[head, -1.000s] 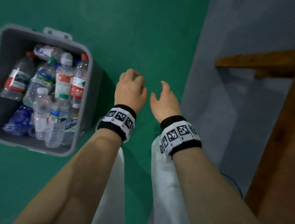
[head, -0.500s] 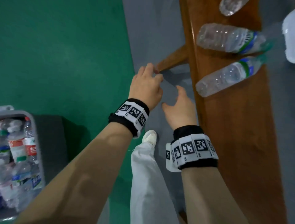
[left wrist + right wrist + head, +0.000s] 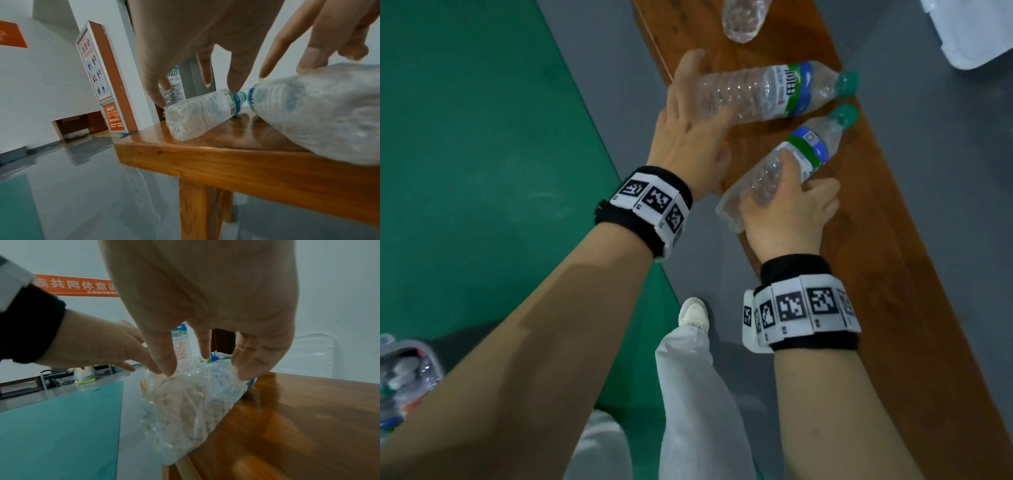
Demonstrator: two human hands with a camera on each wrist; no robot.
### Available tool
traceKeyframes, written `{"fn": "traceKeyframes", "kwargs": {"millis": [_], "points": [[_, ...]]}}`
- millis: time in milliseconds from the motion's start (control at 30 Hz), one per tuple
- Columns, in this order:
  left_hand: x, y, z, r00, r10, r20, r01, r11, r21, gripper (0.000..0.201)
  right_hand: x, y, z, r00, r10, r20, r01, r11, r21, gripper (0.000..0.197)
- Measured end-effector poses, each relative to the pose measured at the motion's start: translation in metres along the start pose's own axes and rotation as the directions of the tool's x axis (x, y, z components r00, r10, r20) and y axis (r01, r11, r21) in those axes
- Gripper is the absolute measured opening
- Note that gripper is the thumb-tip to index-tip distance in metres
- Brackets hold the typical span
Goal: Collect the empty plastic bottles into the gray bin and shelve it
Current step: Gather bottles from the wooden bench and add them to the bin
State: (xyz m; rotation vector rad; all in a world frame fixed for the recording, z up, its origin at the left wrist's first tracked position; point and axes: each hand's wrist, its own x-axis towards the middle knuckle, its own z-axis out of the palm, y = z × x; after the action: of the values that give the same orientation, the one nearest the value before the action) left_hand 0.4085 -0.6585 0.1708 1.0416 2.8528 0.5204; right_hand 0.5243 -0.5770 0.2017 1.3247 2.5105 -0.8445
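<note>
Two empty clear bottles with green caps lie on a wooden bench [image 3: 893, 274]. My left hand [image 3: 705, 89] reaches over the base of the far bottle [image 3: 767, 90], its straight, spread fingers either side of it. In the left wrist view that hand [image 3: 195, 92] hovers just above the far bottle [image 3: 201, 113]. My right hand [image 3: 801, 178] grips the near bottle [image 3: 808, 147], whose base overhangs the bench edge. The right wrist view shows the fingers [image 3: 168, 368] and thumb wrapped round that bottle [image 3: 185, 410]. The gray bin [image 3: 431, 353], holding several bottles, sits at the lower left.
A third clear bottle [image 3: 743, 20] stands further along the bench. A white container [image 3: 969, 31] sits on the gray floor at top right. My white trouser leg and shoe [image 3: 693, 315] are between the bin and the bench, by the green floor area [image 3: 482, 137].
The view has swung from the bin to the bench. Both hands have moved forward from empty air onto the two lying bottles; the right hand has taken hold of the near one.
</note>
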Motion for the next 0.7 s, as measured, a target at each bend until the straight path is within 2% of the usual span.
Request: {"fn": "traceKeyframes", "kwargs": {"millis": [133, 300, 367, 567, 700], "points": [[0.031, 0.009, 0.004, 0.996, 0.025, 0.084, -0.028, 0.999, 0.034, 0.063, 0.02, -0.001, 0.003, 0.999, 0.045, 0.006, -0.045, 0.999, 0.004, 0.071], [0.051, 0.007, 0.018, 0.975, -0.01, 0.221, -0.019, 0.991, 0.133, 0.077, 0.033, -0.006, 0.011, 0.994, 0.077, 0.071, -0.085, 0.988, 0.128, 0.063], [0.054, 0.004, 0.022, 0.974, -0.029, 0.226, -0.003, 0.99, 0.14, 0.078, 0.037, -0.006, 0.013, 0.992, 0.08, 0.102, -0.097, 0.98, 0.177, 0.057], [0.048, -0.001, 0.027, 0.973, -0.081, 0.214, 0.081, 0.997, 0.008, 0.075, 0.034, -0.007, 0.018, 0.988, 0.092, 0.121, -0.121, 0.957, 0.263, 0.05], [0.023, -0.016, 0.02, 0.97, -0.159, 0.185, 0.185, 0.973, -0.135, 0.07, 0.017, -0.012, 0.026, 0.993, 0.065, 0.101, -0.09, 0.962, 0.259, 0.051]]}}
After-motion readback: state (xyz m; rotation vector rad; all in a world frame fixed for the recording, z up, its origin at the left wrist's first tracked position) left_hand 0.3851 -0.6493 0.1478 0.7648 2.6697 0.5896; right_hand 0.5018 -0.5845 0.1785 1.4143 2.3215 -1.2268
